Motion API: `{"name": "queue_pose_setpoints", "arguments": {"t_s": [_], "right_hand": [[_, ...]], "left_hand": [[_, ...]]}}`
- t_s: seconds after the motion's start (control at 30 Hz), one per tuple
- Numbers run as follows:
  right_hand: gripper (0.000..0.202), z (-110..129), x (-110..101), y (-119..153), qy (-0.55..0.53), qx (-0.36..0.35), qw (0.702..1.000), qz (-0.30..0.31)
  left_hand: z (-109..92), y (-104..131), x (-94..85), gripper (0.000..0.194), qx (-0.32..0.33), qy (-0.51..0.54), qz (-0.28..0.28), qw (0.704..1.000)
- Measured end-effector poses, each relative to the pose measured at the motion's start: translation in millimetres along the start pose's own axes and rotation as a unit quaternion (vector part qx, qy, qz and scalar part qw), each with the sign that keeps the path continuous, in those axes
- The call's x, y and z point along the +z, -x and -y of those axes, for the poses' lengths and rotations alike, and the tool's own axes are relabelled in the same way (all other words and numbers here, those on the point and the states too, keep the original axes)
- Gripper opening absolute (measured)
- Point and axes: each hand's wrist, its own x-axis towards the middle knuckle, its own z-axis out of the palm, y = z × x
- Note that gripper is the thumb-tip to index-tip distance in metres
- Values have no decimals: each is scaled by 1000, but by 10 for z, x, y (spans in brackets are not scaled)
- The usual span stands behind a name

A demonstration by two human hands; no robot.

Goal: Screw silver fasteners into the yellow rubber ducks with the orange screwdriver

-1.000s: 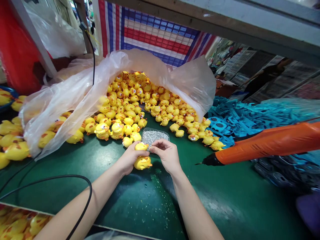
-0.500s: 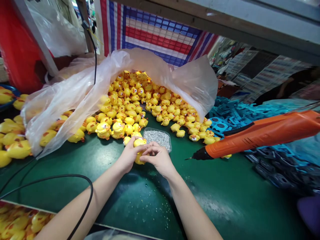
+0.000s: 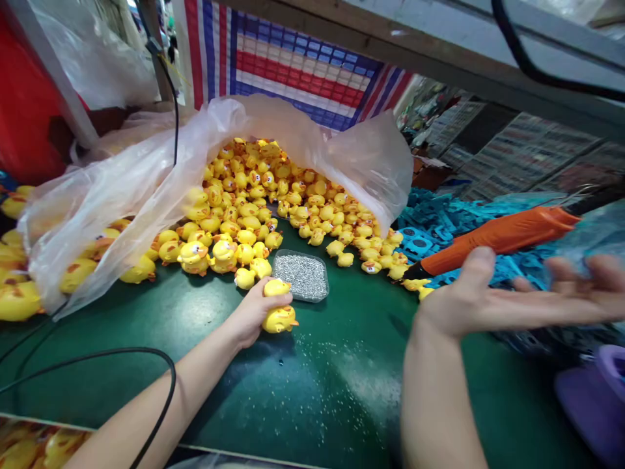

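My left hand (image 3: 254,311) is closed round a yellow toy duck (image 3: 279,318) above the green tabletop. Just beyond it sits a clear plastic tub (image 3: 324,296) filled with small silvery screws (image 3: 303,273). On the right, my right hand (image 3: 493,303) is raised with its fingers spread and nothing in them. Behind that hand hangs an orange electric screwdriver (image 3: 502,238), its tip pointing left. The hand overlaps it in view without gripping it.
A heap of yellow ducks (image 3: 254,208) spills from a clear plastic bag (image 3: 361,163) at the back. Turquoise plastic parts (image 3: 424,241) lie to the right, near a purple object (image 3: 593,397). A black cable (image 3: 122,352) loops across the left forearm.
My right hand has left the duck and swung right and up to the screwdriver, opening its fingers. The left hand still holds the duck. The screwdriver has shifted slightly.
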Motion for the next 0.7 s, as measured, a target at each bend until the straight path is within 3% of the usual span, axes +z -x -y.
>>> {"name": "queue_pose_setpoints", "arguments": {"t_s": [0.03,0.07,0.1,0.17,0.23,0.4,0.53,0.6,0.7], "right_hand": [[80,-196,10,-170,19,-22,999,24],[80,-377,17,-322,29,24,995,96],[75,-530,20,-449,-4,114,982,152],[63,-720,12,-612,-107,291,915,257],[51,-748,-11,-640,-146,377,861,307],[44,-305,-90,-227,-157,400,847,314],[40,279,-144,202,-319,444,786,288],[38,551,-160,319,-375,445,753,307],[35,839,-167,380,-419,441,737,296]], "left_hand": [[32,7,11,53,-10,-6,9,1000],[66,14,21,53,-18,-12,19,1000],[99,21,31,53,-23,-18,29,999],[158,32,47,52,-30,-25,47,998],[198,38,59,52,-34,-31,57,997],[245,30,78,53,-37,-33,59,997],[303,14,80,55,-40,-28,63,997],[334,8,80,55,-36,-30,61,997],[360,5,86,54,-34,-37,58,997]]}}
